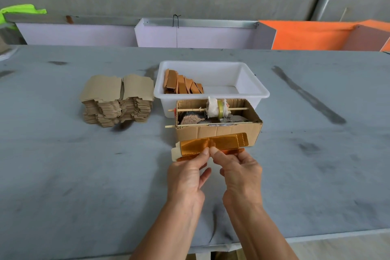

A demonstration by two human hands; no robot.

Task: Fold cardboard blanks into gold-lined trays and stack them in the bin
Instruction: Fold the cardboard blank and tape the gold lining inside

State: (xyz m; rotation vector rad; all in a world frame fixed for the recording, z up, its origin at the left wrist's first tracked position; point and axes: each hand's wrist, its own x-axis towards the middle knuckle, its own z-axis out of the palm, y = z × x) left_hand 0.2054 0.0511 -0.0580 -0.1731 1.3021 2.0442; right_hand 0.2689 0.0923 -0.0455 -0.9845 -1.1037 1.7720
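Observation:
A long cardboard blank (226, 141) with a shiny gold inner face is held just above the table in front of me. My left hand (186, 177) pinches its near edge at the middle with thumb and forefinger. My right hand (239, 172) pinches the same edge right beside it. The blank's pale left end sticks out past my left hand. A stack of flat brown blanks (118, 99) lies to the left. The white plastic bin (249, 78) behind holds several folded gold-lined trays (182, 85) leaning in a row at its left side.
An open cardboard box (219, 131) stands between the blank and the bin, with a tape roll (218, 107) on a wooden stick across its top. The grey table (84, 175) runs wide on both sides. White and orange panels stand along its far edge.

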